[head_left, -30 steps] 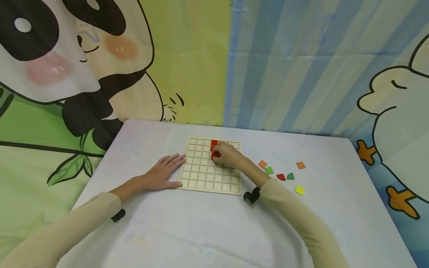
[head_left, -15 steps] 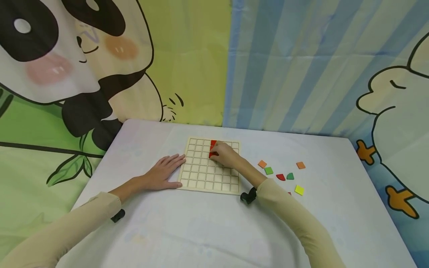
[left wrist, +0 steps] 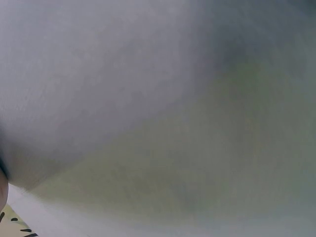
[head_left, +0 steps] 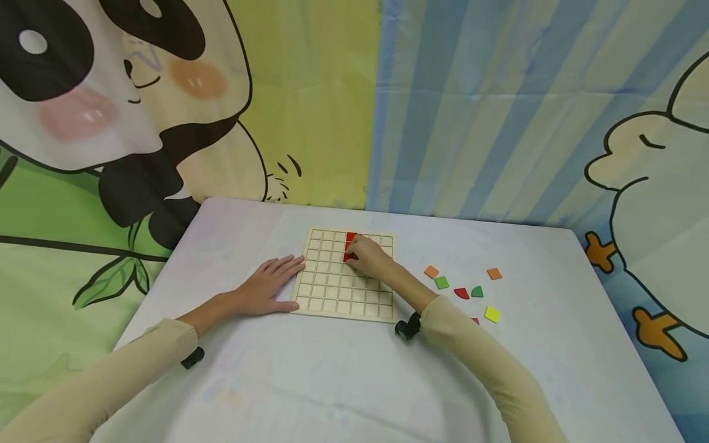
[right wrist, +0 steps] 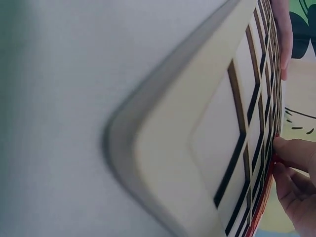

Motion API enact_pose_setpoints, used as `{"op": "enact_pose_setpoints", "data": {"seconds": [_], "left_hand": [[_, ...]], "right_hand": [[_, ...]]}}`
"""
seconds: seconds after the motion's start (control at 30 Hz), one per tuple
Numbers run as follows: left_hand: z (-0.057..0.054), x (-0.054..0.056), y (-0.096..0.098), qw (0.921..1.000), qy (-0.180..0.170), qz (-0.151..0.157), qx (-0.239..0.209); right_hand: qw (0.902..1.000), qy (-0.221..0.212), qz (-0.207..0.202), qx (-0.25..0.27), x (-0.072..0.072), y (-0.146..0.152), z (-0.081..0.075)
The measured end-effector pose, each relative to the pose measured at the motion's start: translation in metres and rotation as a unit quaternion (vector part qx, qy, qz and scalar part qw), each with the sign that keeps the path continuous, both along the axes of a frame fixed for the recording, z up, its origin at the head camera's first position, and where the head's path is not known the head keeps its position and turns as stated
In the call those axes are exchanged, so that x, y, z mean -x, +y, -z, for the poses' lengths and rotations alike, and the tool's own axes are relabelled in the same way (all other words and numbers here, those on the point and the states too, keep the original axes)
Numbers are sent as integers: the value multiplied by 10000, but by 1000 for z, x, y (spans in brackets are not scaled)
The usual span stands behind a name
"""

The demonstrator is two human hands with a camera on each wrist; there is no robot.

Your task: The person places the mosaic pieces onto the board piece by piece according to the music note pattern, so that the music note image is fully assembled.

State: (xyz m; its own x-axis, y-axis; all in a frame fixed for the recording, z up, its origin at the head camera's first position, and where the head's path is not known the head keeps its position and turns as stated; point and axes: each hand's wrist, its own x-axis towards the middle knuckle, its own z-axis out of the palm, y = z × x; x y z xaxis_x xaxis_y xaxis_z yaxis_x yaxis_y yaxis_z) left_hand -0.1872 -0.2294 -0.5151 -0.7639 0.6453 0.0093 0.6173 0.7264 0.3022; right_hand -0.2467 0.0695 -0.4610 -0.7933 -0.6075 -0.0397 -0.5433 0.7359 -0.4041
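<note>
A pale wooden board (head_left: 318, 290) with a grid of square cells lies on the table. Red square tiles (head_left: 351, 237) form a short column from its far edge, partly behind my right hand (head_left: 370, 255). In the right wrist view, the thumb and forefinger of my right hand (right wrist: 298, 175) pinch a red tile (right wrist: 276, 159) low at the board surface, at the end of that red column. My left hand (head_left: 268, 288) rests flat with fingers spread, its fingertips and thumb at the board's left edge. The left wrist view is mostly blurred tabletop.
Right of the board lie loose pieces: an orange square (head_left: 431, 271), a green square (head_left: 441, 282), a red quarter-round (head_left: 461, 293), a green quarter-round (head_left: 477, 291), another orange square (head_left: 495, 273) and a yellow square (head_left: 492, 314). A red piece (head_left: 475, 320) peeks past the right sleeve.
My right hand and forearm have shifted slightly left, uncovering part of a red piece beside the sleeve. The fingers stay at the red column; my left hand stays at the board edge.
</note>
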Motion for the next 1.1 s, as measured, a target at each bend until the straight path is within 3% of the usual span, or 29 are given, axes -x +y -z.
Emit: {"op": "enact_pose_setpoints", "data": {"seconds": [0.17, 0.37, 0.6, 0.77, 0.97, 1.1], "left_hand": [[1, -4, 1, 9998, 51, 22, -201], [0, -4, -1, 10000, 10, 0, 20], [-4, -5, -1, 10000, -60, -2, 37], [-5, -4, -1, 10000, -37, 14, 27], [-5, -4, 0, 10000, -26, -2, 3], [-6, -3, 1, 10000, -68, -6, 15]], "right_hand": [[9994, 36, 20, 341, -13, 19, -7], [9971, 18, -96, 756, -40, 76, -19], [9915, -329, 830, 948, -70, 154, -11], [9859, -131, 1290, 1054, -91, 196, -5], [9831, 63, 1506, 1043, -104, 217, 0], [9827, 125, 1529, 1041, -105, 220, 2]]}}
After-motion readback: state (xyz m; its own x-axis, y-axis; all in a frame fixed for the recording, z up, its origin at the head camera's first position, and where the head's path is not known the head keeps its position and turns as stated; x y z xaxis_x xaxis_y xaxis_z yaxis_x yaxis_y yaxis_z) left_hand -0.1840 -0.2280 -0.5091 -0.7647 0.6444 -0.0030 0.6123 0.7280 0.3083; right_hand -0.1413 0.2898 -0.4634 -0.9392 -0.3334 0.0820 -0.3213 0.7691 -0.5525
